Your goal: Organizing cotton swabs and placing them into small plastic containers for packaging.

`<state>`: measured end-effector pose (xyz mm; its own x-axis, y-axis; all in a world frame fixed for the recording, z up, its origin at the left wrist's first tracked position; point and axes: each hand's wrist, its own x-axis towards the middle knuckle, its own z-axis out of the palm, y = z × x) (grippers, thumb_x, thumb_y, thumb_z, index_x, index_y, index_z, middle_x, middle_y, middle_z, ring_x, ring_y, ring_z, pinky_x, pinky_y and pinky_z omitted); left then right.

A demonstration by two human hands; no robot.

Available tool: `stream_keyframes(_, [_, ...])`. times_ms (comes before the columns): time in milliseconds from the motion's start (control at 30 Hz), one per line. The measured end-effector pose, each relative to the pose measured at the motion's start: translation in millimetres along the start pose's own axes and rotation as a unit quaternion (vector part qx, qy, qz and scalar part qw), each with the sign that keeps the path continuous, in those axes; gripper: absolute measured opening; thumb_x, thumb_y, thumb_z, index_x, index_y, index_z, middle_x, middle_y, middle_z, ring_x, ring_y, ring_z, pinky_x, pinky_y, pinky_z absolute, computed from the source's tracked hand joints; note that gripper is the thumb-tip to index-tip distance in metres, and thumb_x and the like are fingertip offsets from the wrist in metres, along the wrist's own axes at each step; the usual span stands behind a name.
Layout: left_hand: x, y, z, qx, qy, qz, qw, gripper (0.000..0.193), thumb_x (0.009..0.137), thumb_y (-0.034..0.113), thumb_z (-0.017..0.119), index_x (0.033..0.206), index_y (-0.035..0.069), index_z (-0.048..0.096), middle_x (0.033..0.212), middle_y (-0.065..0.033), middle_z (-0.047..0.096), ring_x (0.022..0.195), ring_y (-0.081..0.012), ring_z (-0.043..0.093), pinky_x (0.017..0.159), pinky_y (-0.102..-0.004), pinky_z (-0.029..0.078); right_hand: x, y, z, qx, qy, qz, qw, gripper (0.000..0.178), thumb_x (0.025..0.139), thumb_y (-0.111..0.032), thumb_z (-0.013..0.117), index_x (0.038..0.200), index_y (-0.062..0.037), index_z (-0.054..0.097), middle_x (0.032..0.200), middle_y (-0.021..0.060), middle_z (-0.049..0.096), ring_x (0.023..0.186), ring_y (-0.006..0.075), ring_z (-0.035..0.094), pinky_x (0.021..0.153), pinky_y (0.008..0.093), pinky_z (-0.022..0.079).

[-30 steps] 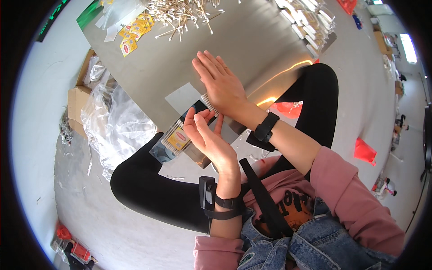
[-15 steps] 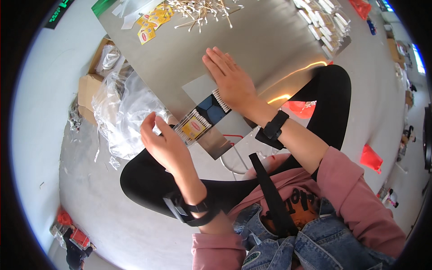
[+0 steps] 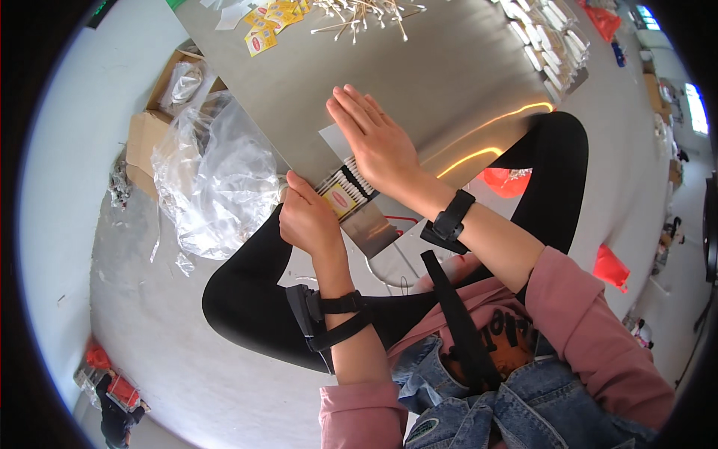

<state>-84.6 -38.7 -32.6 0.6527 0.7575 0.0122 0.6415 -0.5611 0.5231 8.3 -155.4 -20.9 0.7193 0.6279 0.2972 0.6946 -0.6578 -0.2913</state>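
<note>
A row of white-tipped cotton swabs (image 3: 360,178) lies on the metal tabletop between my two hands, with a yellow printed card (image 3: 341,200) on its left part. My right hand (image 3: 383,150) is flat with its fingers stretched out, set against the far right side of the swabs. On the other side, my left hand (image 3: 310,218) touches the left end of the swabs and card. Its thumb points up the table, while the other fingers are mostly hidden. A pale flat sheet (image 3: 333,138) shows beside my right hand.
Loose cotton swabs (image 3: 363,12) and yellow cards (image 3: 263,39) lie at the far side of the metal table (image 3: 284,97). White swab bundles (image 3: 544,46) are heaped far right. A clear plastic bag (image 3: 217,172) and a cardboard box (image 3: 144,142) stand left of the table.
My left hand has moved right and up against the swabs. The dark blue gap between two swab groups has closed to a narrow strip. My right hand stays stretched flat.
</note>
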Motion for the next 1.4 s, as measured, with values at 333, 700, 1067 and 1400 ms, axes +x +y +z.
stream_keyframes(333, [-3, 0, 5, -0.106, -0.004, -0.019, 0.994, 0.055, 0.108, 0.034, 0.041, 0.073, 0.001, 0.068, 0.064, -0.0180, 0.065, 0.057, -0.0410, 0.062, 0.053, -0.0490, 0.048, 0, 0, 1, -0.008, -0.002, -0.010, 1.000, 0.051, 0.092, -0.004, 0.051, 0.142, 0.0060, 0.046, 0.152, 0.0199, 0.044, 0.145, 0.0319, 0.038, 0.121, 0.0442, 0.033])
stream_keyframes(700, [-3, -2, 8, -0.052, 0.036, 0.021, 0.998, 0.056, 0.107, 0.033, 0.044, 0.062, 0.005, 0.062, 0.055, -0.0134, 0.061, 0.048, -0.0358, 0.058, 0.044, -0.0449, 0.044, -1, -14, 6, 0.010, -0.014, -0.014, 1.000, 0.052, 0.092, -0.003, 0.051, 0.143, 0.0035, 0.046, 0.153, 0.0167, 0.044, 0.146, 0.0295, 0.037, 0.121, 0.0430, 0.032])
stream_keyframes(1067, [-2, -3, 10, 0.042, 0.077, 0.067, 0.994, 0.054, 0.104, 0.030, 0.052, 0.055, 0.007, 0.059, 0.049, -0.0116, 0.058, 0.039, -0.0320, 0.054, 0.036, -0.0412, 0.040, -1, -20, 6, 0.049, -0.010, -0.004, 0.999, 0.049, 0.095, -0.005, 0.047, 0.144, 0.0027, 0.045, 0.153, 0.0159, 0.044, 0.147, 0.0293, 0.036, 0.122, 0.0434, 0.030])
stream_keyframes(1400, [-2, 7, 1, 0.049, -0.023, -0.007, 0.999, 0.057, 0.107, 0.038, 0.039, 0.071, 0.006, 0.069, 0.064, -0.0160, 0.067, 0.057, -0.0378, 0.065, 0.050, -0.0481, 0.048, -3, -22, 7, 0.121, 0.010, -0.007, 0.993, 0.047, 0.091, -0.002, 0.053, 0.139, 0.0000, 0.051, 0.148, 0.0137, 0.050, 0.142, 0.0303, 0.042, 0.119, 0.0432, 0.036])
